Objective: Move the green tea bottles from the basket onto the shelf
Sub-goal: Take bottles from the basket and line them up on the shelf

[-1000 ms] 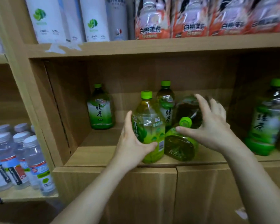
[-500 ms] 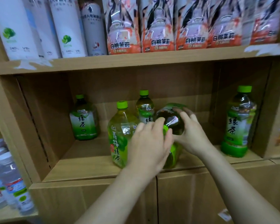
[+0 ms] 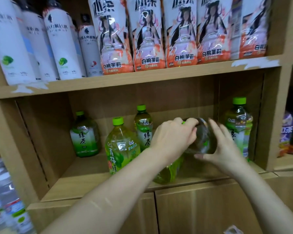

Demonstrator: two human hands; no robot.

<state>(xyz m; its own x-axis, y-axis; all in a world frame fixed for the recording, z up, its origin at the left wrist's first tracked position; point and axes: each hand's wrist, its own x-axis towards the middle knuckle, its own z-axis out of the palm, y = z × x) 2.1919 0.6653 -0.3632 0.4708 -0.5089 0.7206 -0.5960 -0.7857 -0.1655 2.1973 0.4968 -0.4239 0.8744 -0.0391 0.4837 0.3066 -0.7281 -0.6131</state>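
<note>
Near the front edge of the light wooden shelf compartment [image 3: 85, 183], both hands meet on a tilted clear plastic green tea bottle [image 3: 203, 138] holding dark liquid. The left hand [image 3: 172, 134] reaches in from seven o'clock and curls its fingers over the bottle's upper end, where a sliver of green cap peeks out. The right hand [image 3: 227, 149] reaches in from five o'clock, fingers spread up the bottle's three o'clock side and thumb tucked under it, so both hands grip it. Below the left wrist a green-labelled bottle body [image 3: 167, 173] rests on the shelf board; whether it belongs to the gripped bottle I cannot tell. At nine o'clock of the hands a yellow-green plum tea bottle with a lime cap [image 3: 121, 146] stands upright, and just behind it, at its one o'clock, is a slimmer upright green tea bottle [image 3: 143, 127]. Farther toward nine o'clock, at the back, a squat green tea bottle [image 3: 85, 135] stands well apart. At three o'clock, behind the right hand, a tall green tea bottle [image 3: 239, 122] stands near the side wall. On the board at twelve o'clock stand white bottles [image 3: 63, 48] and orange-and-white peach tea bottles [image 3: 147, 39].
</note>
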